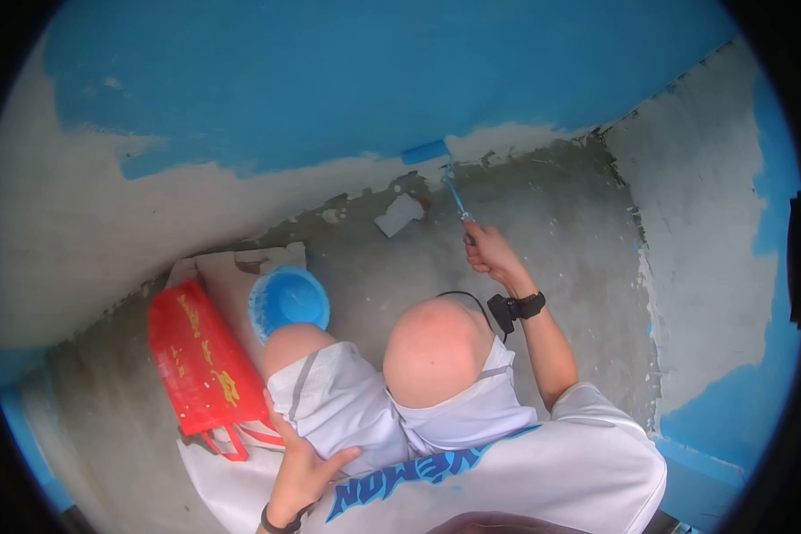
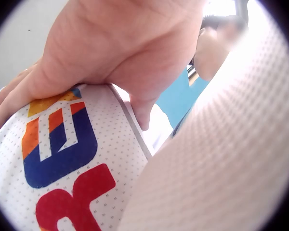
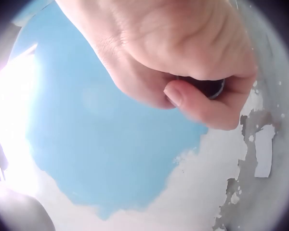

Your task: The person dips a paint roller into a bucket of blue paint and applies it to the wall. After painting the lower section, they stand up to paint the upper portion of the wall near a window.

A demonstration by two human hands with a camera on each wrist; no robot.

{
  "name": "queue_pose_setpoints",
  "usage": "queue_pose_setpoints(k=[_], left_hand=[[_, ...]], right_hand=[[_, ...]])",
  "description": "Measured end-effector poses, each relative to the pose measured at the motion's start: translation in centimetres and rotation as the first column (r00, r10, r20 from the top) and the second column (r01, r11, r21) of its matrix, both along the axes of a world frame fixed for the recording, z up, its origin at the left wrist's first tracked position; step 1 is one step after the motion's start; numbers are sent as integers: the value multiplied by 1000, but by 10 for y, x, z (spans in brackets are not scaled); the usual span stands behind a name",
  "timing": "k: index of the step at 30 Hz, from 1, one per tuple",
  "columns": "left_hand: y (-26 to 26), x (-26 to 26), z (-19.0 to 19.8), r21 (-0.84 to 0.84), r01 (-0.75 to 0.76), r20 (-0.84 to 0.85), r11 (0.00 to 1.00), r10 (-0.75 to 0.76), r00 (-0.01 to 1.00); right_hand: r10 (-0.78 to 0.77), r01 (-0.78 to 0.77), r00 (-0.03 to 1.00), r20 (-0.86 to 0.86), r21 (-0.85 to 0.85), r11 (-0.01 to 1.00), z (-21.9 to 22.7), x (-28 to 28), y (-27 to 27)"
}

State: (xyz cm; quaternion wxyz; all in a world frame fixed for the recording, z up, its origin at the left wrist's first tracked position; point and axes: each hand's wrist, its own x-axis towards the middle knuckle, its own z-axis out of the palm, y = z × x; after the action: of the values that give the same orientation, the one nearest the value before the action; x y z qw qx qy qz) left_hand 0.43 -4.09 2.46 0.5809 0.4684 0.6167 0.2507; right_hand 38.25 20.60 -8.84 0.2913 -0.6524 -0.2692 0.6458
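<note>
In the head view my right hand (image 1: 494,252) grips the handle of a paint roller (image 1: 425,152), its blue sleeve against the lower edge of the blue-painted wall (image 1: 329,80). The right wrist view shows the fingers of that hand (image 3: 183,53) curled round the dark handle end (image 3: 207,86); the roller head is hidden there. My left hand (image 1: 301,467) rests on the white shorts (image 1: 329,392) over the thigh, fingers spread. From the left wrist, the same hand (image 2: 120,48) lies on the printed fabric (image 2: 106,139), thumb apart from the fingers.
A blue bucket (image 1: 289,303) stands on a piece of cardboard (image 1: 227,271), left of the knees. Beside it lies a red bag (image 1: 200,356) with yellow lettering. A pale scrap (image 1: 399,215) is on the grey floor (image 1: 561,240). A partly painted side wall (image 1: 703,205) rises at the right.
</note>
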Motion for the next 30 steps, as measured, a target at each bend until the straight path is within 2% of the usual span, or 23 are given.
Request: queue_pose_setpoints(k=[2, 5, 9, 11, 13, 15, 18, 21, 23, 26, 29, 30], left_hand=[[-1, 0, 1, -60, -24, 29, 998, 26, 999], [11, 6, 18, -63, -23, 28, 998, 25, 999], [-2, 1, 4, -62, -55, 2, 997, 56, 998], [-3, 1, 1, 13, -33, -38, 999, 33, 999], [-1, 2, 3, 0, -44, -17, 999, 44, 999], [4, 4, 7, -12, -49, 1, 999, 49, 999], [10, 4, 11, -47, -18, 17, 999, 19, 1000], [11, 6, 12, -114, -41, 82, 993, 50, 995], [13, 6, 13, -72, -40, 53, 997, 44, 998], [9, 2, 4, -103, -42, 85, 994, 51, 995], [9, 5, 6, -56, -58, 30, 997, 60, 998], [11, 5, 6, -52, -61, 30, 997, 62, 998]], right_hand=[[28, -27, 999, -18, 9, 1000, 0, 7, 1], [61, -61, 998, 20, -11, 998, 15, 18, 6], [69, -69, 996, 57, 7, 998, 67, 35, -1], [15, -24, 992, 126, 70, 997, 96, 46, -5], [3, -17, 991, 137, 106, 994, 115, 57, -4], [-15, -6, 989, 145, 144, 990, 124, 67, 1], [39, -53, 987, 155, 84, 995, 130, 75, 12], [28, -33, 995, 91, 52, 998, 99, 83, 16], [8, -11, 995, 95, 36, 999, 62, 86, 22], [-22, 20, 994, 104, 27, 999, 1, 95, 35], [-28, 27, 995, 91, 15, 1000, 1, 94, 35], [-22, 21, 997, 75, 12, 1000, 14, 90, 35]])
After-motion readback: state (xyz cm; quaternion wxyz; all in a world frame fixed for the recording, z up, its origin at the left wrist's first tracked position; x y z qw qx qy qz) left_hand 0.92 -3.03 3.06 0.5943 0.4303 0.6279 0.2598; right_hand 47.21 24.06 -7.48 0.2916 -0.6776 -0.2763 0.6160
